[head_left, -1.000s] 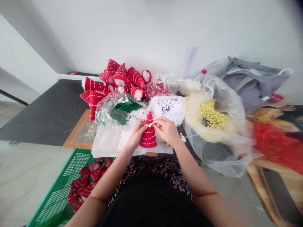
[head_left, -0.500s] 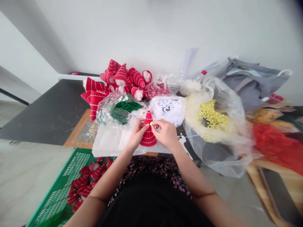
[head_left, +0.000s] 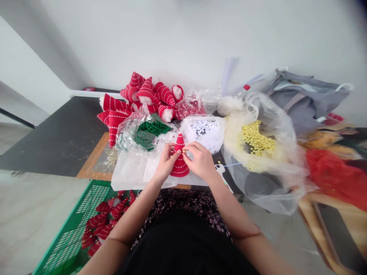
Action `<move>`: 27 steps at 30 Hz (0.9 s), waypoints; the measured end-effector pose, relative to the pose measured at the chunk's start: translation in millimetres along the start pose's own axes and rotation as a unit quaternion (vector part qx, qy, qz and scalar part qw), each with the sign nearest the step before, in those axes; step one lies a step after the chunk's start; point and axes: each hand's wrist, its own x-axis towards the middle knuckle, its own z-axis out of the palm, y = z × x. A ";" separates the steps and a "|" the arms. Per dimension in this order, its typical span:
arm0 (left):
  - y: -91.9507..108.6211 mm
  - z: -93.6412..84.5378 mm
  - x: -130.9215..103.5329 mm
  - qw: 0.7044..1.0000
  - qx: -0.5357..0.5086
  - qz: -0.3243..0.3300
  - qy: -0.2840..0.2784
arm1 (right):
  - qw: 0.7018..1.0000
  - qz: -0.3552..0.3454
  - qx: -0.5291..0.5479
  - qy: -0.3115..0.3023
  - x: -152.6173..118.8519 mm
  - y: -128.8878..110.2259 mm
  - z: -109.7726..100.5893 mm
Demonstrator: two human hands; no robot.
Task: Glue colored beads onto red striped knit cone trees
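Note:
A red felt cone [head_left: 180, 168] with white stitched stripes stands point-up on the white paper, between my hands. My left hand [head_left: 167, 160] grips its left side, thumb across the front. My right hand [head_left: 199, 160] pinches at the cone's right side, where a small yellowish pom-pom [head_left: 184, 151] shows at the fingertips, against the felt. Just right of my right wrist lies a white glue gun [head_left: 220, 170]. Bags of green pom-poms [head_left: 151, 128], white pom-poms [head_left: 202, 126] and yellow pom-poms [head_left: 258, 139] lie around the cone.
Several stuffed red cones [head_left: 146, 91] are heaped at the back against the wall. At lower left, a green basket [head_left: 61, 229] holds more red pieces. A grey bag [head_left: 309, 99] and red netting [head_left: 335, 175] are on the right, above a wooden stool [head_left: 309, 217].
The yellow pom-pom is more covered by my right fingers, which have shifted slightly at the cone. My left hand keeps its hold on the cone.

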 end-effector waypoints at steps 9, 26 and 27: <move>0.7 1.1 0.2 1.000 -0.020 -0.017 0.006 | 0.998 0.045 0.049 0.019 -0.5 2.7 -3.5; 2.2 2.5 -0.5 0.998 -0.051 -0.029 0.015 | 0.989 0.082 0.122 -0.003 2.6 0.8 -1.0; 1.6 2.0 0.1 0.998 -0.058 -0.035 0.017 | 0.987 0.080 0.140 -0.003 2.6 0.5 -3.8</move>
